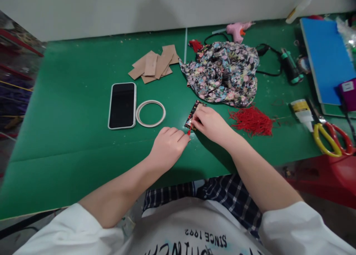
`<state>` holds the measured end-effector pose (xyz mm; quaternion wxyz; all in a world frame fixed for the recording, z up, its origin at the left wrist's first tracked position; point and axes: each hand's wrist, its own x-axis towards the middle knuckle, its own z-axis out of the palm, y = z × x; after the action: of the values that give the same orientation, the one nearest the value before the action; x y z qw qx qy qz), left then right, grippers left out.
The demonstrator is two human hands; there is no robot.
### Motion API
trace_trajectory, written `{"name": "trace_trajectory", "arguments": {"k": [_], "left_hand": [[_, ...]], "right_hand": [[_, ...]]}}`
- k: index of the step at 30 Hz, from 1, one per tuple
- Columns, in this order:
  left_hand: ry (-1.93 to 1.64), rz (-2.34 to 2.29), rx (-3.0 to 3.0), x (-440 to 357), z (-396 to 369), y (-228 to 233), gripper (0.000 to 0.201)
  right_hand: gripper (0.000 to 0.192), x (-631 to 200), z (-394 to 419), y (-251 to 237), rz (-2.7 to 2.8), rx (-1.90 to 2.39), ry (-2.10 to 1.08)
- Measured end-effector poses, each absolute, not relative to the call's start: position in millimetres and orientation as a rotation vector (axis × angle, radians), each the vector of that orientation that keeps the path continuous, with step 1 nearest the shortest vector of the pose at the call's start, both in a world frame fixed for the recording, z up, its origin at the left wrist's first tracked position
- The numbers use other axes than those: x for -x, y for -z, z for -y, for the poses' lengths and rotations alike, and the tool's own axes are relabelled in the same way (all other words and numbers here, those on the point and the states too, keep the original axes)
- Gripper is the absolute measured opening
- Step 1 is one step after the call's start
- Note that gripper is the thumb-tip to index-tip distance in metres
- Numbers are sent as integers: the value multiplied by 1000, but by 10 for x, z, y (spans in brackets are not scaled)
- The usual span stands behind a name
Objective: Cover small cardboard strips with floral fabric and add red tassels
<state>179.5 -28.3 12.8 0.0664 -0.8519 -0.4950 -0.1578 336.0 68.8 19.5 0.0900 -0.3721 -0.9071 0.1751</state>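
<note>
My left hand [170, 145] is closed above the green table, its fingertips pinching a short piece of red thread [189, 131]. Close by on the right, my right hand [210, 123] is closed too, with thumb and fingers pressed at the end of the thread. Under its fingertips lies a small dark patterned piece [189, 121], partly covered by the hand. What exactly the right fingers grip is hidden. A heap of red threads [251, 120] rests to the right of my right hand. Bunched floral cloth [222, 73] lies just beyond both hands.
Left of my hands are a roll of tape [138, 113] and a phone [122, 105]. Cardboard strips [150, 65] are piled behind them. Farther right sit a pink glue gun [236, 32], a glue bottle [302, 112], scissors [328, 139] and a blue folder [326, 58].
</note>
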Motion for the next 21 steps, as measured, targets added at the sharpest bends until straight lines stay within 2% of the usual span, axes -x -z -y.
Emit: {"name": "trace_trajectory", "arguments": {"k": [21], "left_hand": [[442, 1490, 2552, -1776, 263, -101, 18]], "right_hand": [[11, -3329, -715, -214, 2714, 1155, -567]]}}
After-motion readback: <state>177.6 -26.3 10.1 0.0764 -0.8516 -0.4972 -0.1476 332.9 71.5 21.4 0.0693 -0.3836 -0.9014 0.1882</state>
